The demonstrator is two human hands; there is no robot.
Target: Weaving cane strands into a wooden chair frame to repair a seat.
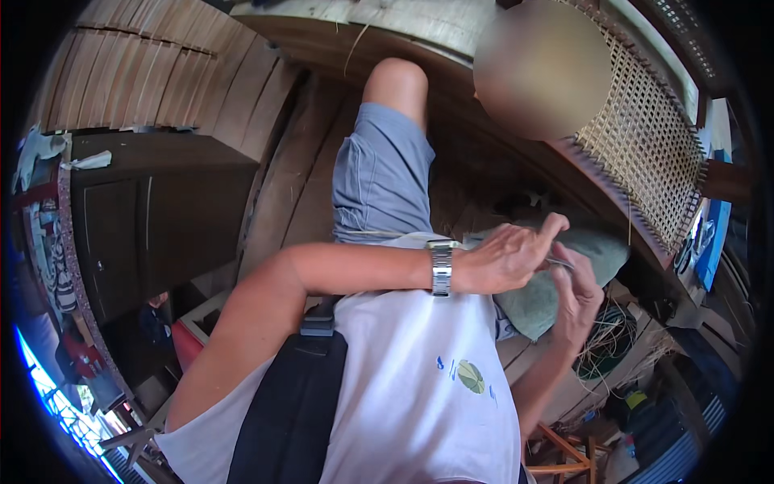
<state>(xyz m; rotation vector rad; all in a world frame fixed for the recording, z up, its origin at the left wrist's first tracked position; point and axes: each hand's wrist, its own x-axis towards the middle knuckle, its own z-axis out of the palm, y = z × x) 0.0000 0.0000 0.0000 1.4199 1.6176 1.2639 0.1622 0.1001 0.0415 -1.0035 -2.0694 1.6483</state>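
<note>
Just right of centre, I'm watching the right hand (pixel 577 300) pinch a thin strip (pixel 559 262), light and bendy I'd judge, best taken near its end by the fingertips, while the left hand (pixel 501 256) crowds close, its grip hidden from me.

We take the dark brown cabinet (pixel 193 218) as landmark. At its upper left corner we note a crumpled white cloth (pixel 90 161); beyond it, close-set pale wooden slats (pixel 129 77). To the cabinet's right we see plank flooring (pixel 297 214); well to its right, a green cushion (pixel 536 302); at its lower right, an orange-brown wooden frame (pixel 563 468).
</note>
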